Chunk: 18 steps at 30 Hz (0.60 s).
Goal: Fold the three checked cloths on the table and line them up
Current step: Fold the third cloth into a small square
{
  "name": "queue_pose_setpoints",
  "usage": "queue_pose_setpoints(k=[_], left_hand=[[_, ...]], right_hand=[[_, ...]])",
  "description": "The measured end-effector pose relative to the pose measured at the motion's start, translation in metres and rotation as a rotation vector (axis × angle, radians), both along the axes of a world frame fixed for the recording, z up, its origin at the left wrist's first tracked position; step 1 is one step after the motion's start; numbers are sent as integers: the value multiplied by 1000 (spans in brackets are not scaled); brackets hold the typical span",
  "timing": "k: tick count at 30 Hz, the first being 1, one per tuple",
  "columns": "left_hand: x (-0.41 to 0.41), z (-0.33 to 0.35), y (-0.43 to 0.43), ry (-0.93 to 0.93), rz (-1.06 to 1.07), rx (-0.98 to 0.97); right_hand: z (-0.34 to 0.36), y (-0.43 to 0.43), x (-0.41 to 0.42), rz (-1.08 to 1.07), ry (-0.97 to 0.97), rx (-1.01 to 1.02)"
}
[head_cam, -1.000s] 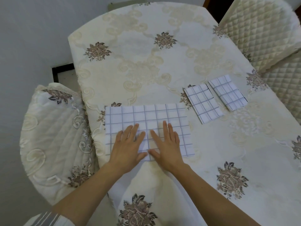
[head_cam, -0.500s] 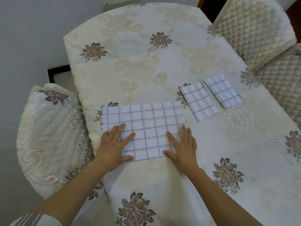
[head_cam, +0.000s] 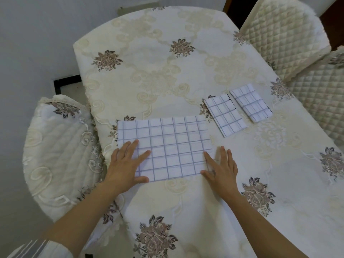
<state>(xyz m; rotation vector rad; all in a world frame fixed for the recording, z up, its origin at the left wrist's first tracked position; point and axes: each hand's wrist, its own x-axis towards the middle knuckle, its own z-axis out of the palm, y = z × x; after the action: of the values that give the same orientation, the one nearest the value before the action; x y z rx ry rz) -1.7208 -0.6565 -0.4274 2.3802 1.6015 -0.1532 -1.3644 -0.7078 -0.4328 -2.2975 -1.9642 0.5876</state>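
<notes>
**First speaker:** What lies in front of the person?

**Second speaker:** A large checked cloth [head_cam: 173,144] lies flat near the front left edge of a table [head_cam: 149,43]. It is white with thin purple lines and forms a wide rectangle, its long side running left to right.

**First speaker:** And the hands?

**Second speaker:** Both lie flat with straight fingers, grasping nothing. The left hand [head_cam: 126,164] presses on the cloth's near left corner. The right hand [head_cam: 221,170] rests at the near right corner, with thumb and forefinger on the cloth and the other fingers on the table beside it.

**First speaker:** Where are the other cloths?

**Second speaker:** Two smaller ones, each folded into a narrow rectangle, lie farther back on the right. The first folded cloth [head_cam: 225,116] sits just beyond the large cloth's far right corner, apart from it. The second folded cloth [head_cam: 250,103] lies just beside the first, to its right. A narrow gap separates them, and both are tilted the same way.

**First speaker:** What surrounds them?

**Second speaker:** The table wears a cream cover with brown flowers. A padded chair [head_cam: 61,155] stands against its left edge, and quilted chairs [head_cam: 284,38] stand at the far right. A striped sleeve [head_cam: 42,249] shows in the bottom left corner.
</notes>
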Motion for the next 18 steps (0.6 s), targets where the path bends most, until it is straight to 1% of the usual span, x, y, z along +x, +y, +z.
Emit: queue_pose_setpoints(k=[6, 12, 16, 18], left_hand=[[-32, 5, 6, 93, -13, -28], [-37, 17, 14, 191, -43, -58], [-37, 29, 13, 317, -56, -66], [-37, 38, 11, 386, -50, -66]], right_hand=[[1, -10, 10, -80, 26, -9], [7, -11, 10, -147, 20, 17], [24, -10, 3, -152, -12, -10], [33, -16, -4, -151, -8, 18]])
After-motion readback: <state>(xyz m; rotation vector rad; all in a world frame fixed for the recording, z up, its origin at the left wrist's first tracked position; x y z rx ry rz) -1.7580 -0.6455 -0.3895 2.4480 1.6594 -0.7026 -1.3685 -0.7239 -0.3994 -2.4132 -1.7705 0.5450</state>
